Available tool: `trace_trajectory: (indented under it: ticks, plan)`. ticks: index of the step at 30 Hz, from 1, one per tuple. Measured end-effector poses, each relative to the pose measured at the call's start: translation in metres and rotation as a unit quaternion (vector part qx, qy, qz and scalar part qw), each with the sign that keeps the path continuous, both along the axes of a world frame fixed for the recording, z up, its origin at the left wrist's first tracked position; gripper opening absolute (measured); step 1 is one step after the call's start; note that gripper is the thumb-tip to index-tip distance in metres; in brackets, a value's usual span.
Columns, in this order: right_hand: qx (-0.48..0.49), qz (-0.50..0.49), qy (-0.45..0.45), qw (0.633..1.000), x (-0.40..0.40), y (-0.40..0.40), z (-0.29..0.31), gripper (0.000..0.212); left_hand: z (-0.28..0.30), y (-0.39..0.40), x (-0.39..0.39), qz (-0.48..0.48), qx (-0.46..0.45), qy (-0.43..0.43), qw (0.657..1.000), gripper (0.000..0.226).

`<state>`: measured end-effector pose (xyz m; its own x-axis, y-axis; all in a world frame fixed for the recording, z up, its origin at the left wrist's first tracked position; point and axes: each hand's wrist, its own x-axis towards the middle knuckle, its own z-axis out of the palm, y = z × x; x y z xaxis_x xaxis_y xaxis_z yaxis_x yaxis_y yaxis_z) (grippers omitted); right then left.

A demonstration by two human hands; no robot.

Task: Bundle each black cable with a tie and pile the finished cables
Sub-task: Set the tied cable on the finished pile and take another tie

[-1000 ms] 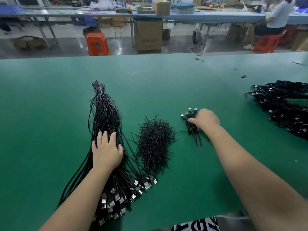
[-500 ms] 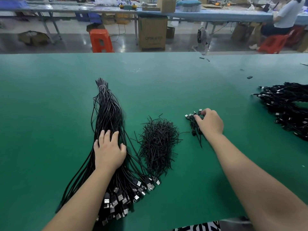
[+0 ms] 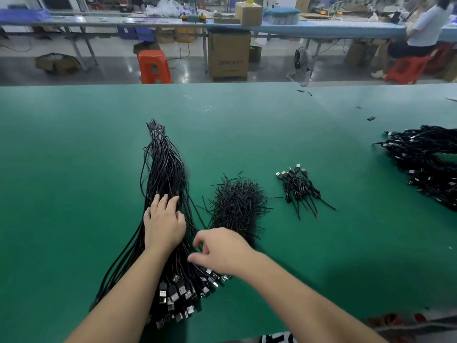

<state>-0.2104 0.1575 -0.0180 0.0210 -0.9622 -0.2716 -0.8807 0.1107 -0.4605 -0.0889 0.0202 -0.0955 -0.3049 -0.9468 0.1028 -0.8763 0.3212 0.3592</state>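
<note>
A long bundle of loose black cables [image 3: 163, 169] lies on the green table [image 3: 74, 157], its USB plugs [image 3: 176, 297] fanned out near me. My left hand [image 3: 163, 224] presses flat on the middle of this bundle. My right hand [image 3: 222, 251] hovers just above the bundle's plug end, thumb and forefinger apart, holding nothing. To the right of the bundle is a heap of short black ties [image 3: 237, 201]. Further right, a small group of tied cables [image 3: 300, 188] lies alone. A big pile of finished cables [image 3: 425, 164] sits at the right edge.
A few small black scraps [image 3: 371, 118] dot the far right of the table. Beyond its far edge are an orange stool [image 3: 154, 66], a cardboard box [image 3: 228, 55] and a seated person [image 3: 422, 28] at another bench.
My right hand has let go of the small group of tied cables and swung left and back to the plug end of the long bundle. My left hand stays on the bundle.
</note>
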Motion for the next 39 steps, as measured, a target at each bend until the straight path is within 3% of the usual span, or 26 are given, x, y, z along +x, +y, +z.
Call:
trace_trajectory:
  ticks: [3, 11, 18, 23, 26, 28, 32, 34, 37, 39]
  plan:
    - [0.032, 0.025, -0.002, 0.999, 0.015, 0.001, -0.008, 0.052, -0.001, 0.0, 0.001, -0.003, -0.003, 0.005, 1.0, 0.051]
    - [0.064, 0.026, 0.017, 0.997, 0.017, 0.003, -0.004, 0.059, -0.002, -0.001, 0.003, -0.004, 0.005, 0.03, 1.0, 0.049]
    - [0.064, -0.012, 0.037, 0.997, 0.015, 0.008, 0.003, 0.044, -0.003, -0.003, 0.005, -0.01, 0.012, 0.08, 0.997, 0.04]
    - [0.071, -0.112, -0.142, 0.981, -0.001, 0.014, 0.005, 0.031, 0.0, 0.001, 0.004, -0.005, -0.007, 0.126, 0.992, 0.033]
    - [0.04, -0.181, -0.305, 0.934, -0.012, 0.018, 0.007, 0.022, 0.006, 0.006, 0.002, -0.05, -0.053, 0.157, 0.985, 0.027]
    - [-0.016, -0.216, -0.371, 0.903, -0.019, 0.02, 0.009, 0.015, 0.015, 0.009, 0.0, -0.092, -0.01, 0.232, 0.968, 0.027]
    - [-0.098, -0.252, -0.434, 0.859, -0.031, 0.025, 0.011, 0.012, 0.037, 0.024, 0.002, -0.171, 0.137, 0.284, 0.934, 0.037]
    - [-0.124, -0.26, -0.442, 0.85, -0.035, 0.026, 0.012, 0.013, 0.048, 0.035, 0.006, -0.232, 0.182, 0.299, 0.908, 0.031]
    - [-0.159, -0.28, -0.462, 0.826, -0.038, 0.023, 0.013, 0.015, 0.064, 0.052, 0.009, -0.297, 0.173, 0.297, 0.891, 0.017]
    - [-0.17, -0.29, -0.484, 0.808, -0.04, 0.021, 0.014, 0.015, 0.071, 0.06, 0.009, -0.307, 0.092, 0.258, 0.912, 0.015]
